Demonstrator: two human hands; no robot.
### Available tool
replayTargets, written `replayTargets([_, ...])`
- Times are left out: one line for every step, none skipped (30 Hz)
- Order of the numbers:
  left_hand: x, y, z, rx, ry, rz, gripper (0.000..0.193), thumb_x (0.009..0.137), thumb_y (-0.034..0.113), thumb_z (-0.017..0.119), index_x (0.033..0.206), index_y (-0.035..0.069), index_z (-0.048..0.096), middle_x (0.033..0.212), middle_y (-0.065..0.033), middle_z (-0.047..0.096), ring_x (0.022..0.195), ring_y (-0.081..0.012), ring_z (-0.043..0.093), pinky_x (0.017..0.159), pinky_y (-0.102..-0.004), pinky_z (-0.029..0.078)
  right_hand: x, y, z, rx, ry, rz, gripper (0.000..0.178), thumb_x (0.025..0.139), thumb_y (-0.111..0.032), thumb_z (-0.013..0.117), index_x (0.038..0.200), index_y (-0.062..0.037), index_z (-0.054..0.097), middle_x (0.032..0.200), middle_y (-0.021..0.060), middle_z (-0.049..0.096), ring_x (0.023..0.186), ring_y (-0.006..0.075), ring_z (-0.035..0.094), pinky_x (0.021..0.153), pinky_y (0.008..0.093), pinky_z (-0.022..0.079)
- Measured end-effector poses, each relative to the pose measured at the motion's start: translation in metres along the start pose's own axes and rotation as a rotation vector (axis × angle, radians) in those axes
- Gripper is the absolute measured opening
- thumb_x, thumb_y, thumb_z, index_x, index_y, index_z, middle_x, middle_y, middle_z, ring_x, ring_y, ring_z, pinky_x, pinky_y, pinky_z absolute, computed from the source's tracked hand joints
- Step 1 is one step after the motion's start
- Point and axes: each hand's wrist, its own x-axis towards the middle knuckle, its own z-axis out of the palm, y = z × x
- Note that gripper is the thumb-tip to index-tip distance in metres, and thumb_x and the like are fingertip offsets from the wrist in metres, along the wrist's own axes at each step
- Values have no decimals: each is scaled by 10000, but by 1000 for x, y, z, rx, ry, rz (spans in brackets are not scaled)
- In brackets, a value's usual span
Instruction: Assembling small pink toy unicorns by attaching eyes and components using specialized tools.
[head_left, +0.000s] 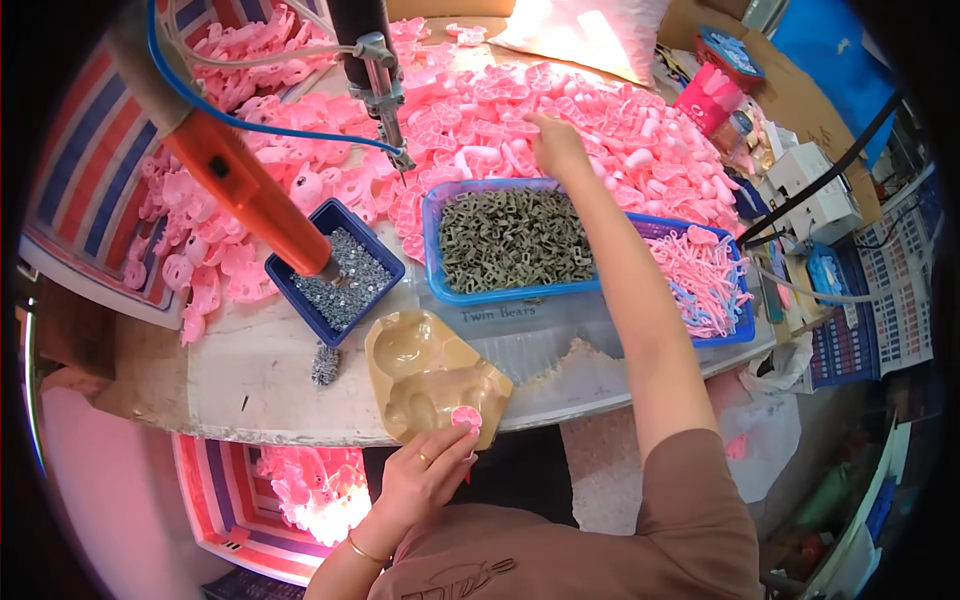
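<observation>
My left hand (430, 472) is closed on a small pink plastic part (466, 418), held at the front edge of a tan moulded fixture (440, 368) with rounded hollows. Far forward, my right arm stretches over a blue-rimmed tub (510, 298). At its end my right hand (560, 148) reaches into a wide heap of pink plastic parts (625, 120), its fingers drawn together at the pieces. Whatever may be between those fingertips is too small to tell. Dark grey-green small pieces (515, 240) fill the tub under my forearm.
An orange-sleeved post (240, 175) and a metal driver head (380, 90) with hoses stand over the table. A dark blue bin (385, 275) holds small metal screws (345, 285). Another blue bin (740, 330) holds pink and blue strips (695, 275). A white box (815, 195) sits far right.
</observation>
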Motion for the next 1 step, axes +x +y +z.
replayTargets([-3, -1, -1, 0, -2, -8, 389, 751, 33, 772, 1126, 73, 674, 1147, -107, 673, 866, -278, 678, 721, -337, 564, 6, -4, 12, -3, -49, -1, 461, 836, -127, 625, 1295, -91, 598, 1291, 235, 595, 1192, 328, 587, 1021, 404, 455])
